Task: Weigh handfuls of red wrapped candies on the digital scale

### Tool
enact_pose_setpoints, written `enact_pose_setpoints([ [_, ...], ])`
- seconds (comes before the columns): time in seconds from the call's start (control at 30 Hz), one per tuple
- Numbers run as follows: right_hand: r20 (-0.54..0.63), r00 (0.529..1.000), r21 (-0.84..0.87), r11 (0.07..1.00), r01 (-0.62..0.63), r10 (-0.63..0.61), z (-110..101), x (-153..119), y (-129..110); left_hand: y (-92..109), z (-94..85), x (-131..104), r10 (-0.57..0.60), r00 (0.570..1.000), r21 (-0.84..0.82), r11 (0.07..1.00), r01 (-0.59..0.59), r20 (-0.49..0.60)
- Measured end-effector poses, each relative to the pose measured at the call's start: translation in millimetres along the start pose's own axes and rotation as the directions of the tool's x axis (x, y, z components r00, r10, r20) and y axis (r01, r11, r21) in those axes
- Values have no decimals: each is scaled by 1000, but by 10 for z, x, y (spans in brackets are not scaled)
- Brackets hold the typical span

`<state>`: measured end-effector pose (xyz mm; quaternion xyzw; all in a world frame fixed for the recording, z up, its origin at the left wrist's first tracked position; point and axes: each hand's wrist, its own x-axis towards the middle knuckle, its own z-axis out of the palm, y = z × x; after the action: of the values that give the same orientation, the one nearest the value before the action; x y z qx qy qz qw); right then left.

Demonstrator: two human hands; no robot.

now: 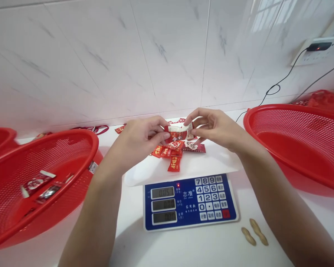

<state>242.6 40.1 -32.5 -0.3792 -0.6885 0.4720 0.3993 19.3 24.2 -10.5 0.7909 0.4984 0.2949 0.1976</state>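
Between my two hands, above a digital scale, is a red and white wrapped candy (178,134). My left hand (147,134) pinches its left end between thumb and fingers. The other end is pinched by my right hand (211,128). Below them, several red wrapped candies (174,163) lie in a small pile on the white scale pan (144,172). A darker red packet (199,147) rests at the pile's right side. The blue scale panel (189,202) faces me, with number keys and three display windows; the top one seems to read 0.057.
On the left stands a red mesh basket (85,139) with a few wrapped packets inside. Another red basket (267,111) stands on the right. Two peanuts (254,231) lie on the white table right of the scale. A black cable (284,79) runs down the tiled wall from a socket.
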Motion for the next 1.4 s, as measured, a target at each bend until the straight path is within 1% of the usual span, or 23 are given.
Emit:
enact_pose_setpoints([
  [0.1,45,997,-7,998,-62,62,-2,7,12,-33,11,13,4,1000,65,998,-5,21],
  [0.17,51,995,-17,996,-85,86,-6,8,17,-59,20,17,-7,1000,52,999,6,28],
  [0.23,33,997,-34,997,-69,70,-15,5,14,-85,27,19,-10,1000,1,1000,10,14],
  [0.37,7,1000,-67,998,7,-7,-43,-5,-11,-107,22,23,8,999,-71,997,-12,-51],
  [0.5,-22,999,-87,995,38,-40,-58,-14,-25,-71,3,18,-25,998,-98,995,20,-51],
  [0.57,-47,998,-94,995,46,-50,-60,-16,-24,-54,-1,13,-41,997,-87,996,35,-69],
  [0.67,-52,997,-80,996,50,-54,-60,-24,-30,-40,-2,2,-17,996,-80,997,10,-89],
  [0.73,-53,997,-78,996,44,-48,-58,-30,-40,-34,-3,-7,-9,996,-91,996,1,-86],
  [0.87,-56,998,-81,997,18,-23,-57,-39,-52,-31,-21,-17,-36,996,-103,994,28,-83],
  [0.93,-87,996,-103,995,18,-27,-60,-42,-53,-36,-41,-18,-32,996,-65,998,27,-81],
  [1.0,-164,985,-156,988,21,-47,-62,-47,-59,-36,-66,-20,-27,992,29,999,31,-127],
  [1.07,-241,968,-210,978,14,-65,-64,-54,-71,-25,-88,-30,-28,971,108,993,55,-236],
  [1.1,-264,962,-227,974,7,-68,-64,-56,-79,-14,-96,-37,-28,956,118,991,65,-294],
  [1.17,-277,958,-244,970,-3,-67,-64,-60,-91,15,-103,-55,-23,934,90,994,58,-355],
  [1.27,-278,957,-251,968,5,-77,-61,-60,-98,46,-91,-73,2,936,45,999,15,-352],
  [1.4,-272,960,-243,970,-2,-66,-54,-55,-98,37,-70,-70,23,945,65,998,-2,-327],
])
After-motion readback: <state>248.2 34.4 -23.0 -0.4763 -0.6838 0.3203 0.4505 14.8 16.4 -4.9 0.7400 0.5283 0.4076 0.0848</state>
